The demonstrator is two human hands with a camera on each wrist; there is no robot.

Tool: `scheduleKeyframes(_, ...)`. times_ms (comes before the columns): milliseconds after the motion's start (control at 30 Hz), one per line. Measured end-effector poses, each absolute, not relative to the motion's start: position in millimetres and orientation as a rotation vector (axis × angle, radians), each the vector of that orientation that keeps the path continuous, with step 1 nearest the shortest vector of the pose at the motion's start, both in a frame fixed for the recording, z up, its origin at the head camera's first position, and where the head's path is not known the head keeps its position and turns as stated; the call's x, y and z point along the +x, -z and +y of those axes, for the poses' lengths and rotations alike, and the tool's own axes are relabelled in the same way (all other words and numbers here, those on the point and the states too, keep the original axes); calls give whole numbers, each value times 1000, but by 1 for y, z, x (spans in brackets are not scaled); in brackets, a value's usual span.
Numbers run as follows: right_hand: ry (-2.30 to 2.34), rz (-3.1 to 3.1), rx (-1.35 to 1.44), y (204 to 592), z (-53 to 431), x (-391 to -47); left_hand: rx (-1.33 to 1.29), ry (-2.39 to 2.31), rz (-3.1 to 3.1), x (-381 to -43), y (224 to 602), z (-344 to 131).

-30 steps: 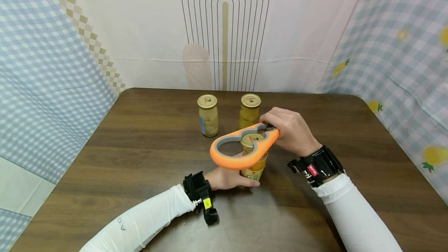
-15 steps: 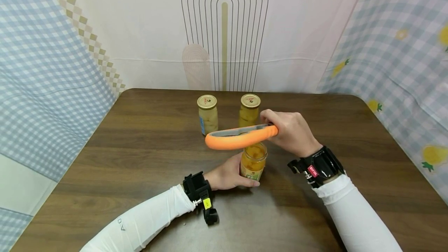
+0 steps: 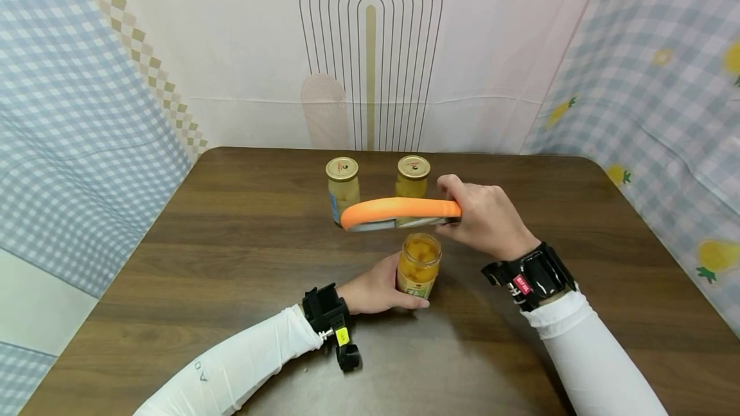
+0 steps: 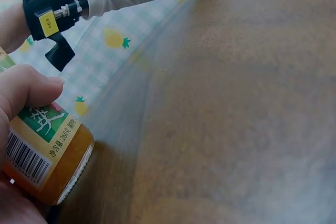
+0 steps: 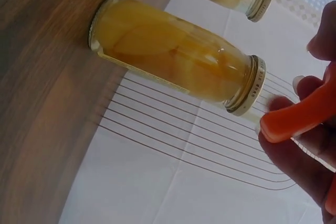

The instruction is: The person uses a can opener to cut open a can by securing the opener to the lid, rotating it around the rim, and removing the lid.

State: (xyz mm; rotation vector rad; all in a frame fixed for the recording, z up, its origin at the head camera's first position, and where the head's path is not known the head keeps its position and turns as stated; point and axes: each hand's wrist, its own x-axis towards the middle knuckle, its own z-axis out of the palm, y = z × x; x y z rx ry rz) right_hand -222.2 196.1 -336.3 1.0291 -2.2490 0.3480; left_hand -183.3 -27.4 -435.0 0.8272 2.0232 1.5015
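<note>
A glass jar of yellow fruit [image 3: 419, 262] stands just below and right of the centre of the head view, its mouth uncovered and its pieces visible through the top. The left hand [image 3: 377, 289] holds it from the left, thumb across the front near the base; in the left wrist view, at lower left, the thumb lies over a label [image 4: 31, 150] with a green panel and a barcode.

Above the jar's mouth and apart from it, the right hand [image 3: 487, 218] grips the right end of an orange jar opener [image 3: 399, 209], seen nearly edge-on at the centre, grey lining underneath.

Behind the opener, two lidded jars stand upright and apart: a pale-fruit jar [image 3: 345, 192] left of centre and an amber-fruit jar [image 3: 412, 186] to its right, both partly covered by the opener. All three jars are on a brown wood-grain table [image 3: 248, 223].

White sleeves [image 3: 243, 364] and black wrist cameras [image 3: 324, 308] show on both arms. A white cloth with an arch pattern [image 3: 243, 37] fills the top centre, with blue gingham cloth [image 3: 75, 114] at upper left and a pineapple-print gingham cloth [image 3: 653, 95] at upper right.
</note>
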Motion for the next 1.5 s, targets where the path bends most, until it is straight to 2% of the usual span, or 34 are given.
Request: scheduleKeyframes(1500,-311,-2243,972,327,210,-221,835,-1441,2158,-183,430,-15)
